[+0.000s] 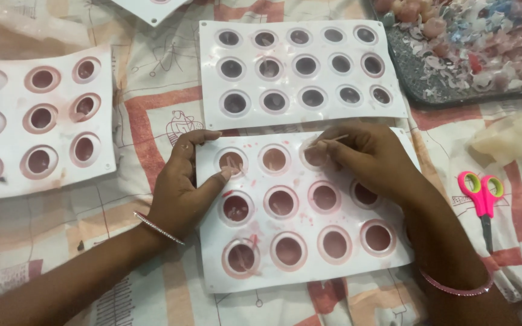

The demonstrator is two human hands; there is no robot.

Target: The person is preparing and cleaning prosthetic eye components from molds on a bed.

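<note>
The work surface is a printed cloth (pixel 146 115) with pink bands and line drawings; what lies under it cannot be told.

A white silicone mould (pixel 309 241) with round cavities lies near the middle of the near edge of the cloth. Its cavities hold a pinkish-brown filling, and pink smears mark its surface.

The left hand (pixel 185 181) rests on the left edge of this mould. Its fingers (pixel 203 137) are spread loosely apart and grip nothing; the thumb tip presses at the rim of the upper-left cavity.

The right hand (pixel 373 157) lies over the upper-right part of the same mould. Its fingers (pixel 333 148) are pinched together on a thin stick (pixel 327 141), which lies nearly flat, with its tip over the third cavity of the top row. Each wrist carries a thin bangle.

A second white mould (pixel 300 69), with darker cavities, lies just beyond the first, toward the far edge. A third mould (pixel 37 118) lies at the left edge, well apart from the hands. The corner of a fourth mould (pixel 149 9) shows at the far edge.

A dark tray (pixel 418 90) of pale wax scraps sits at the far right corner. Pink-handled scissors (pixel 483 196) lie near the right edge, beside the right forearm. A crumpled piece of clear plastic (pixel 509 139) lies just beyond the scissors.
</note>
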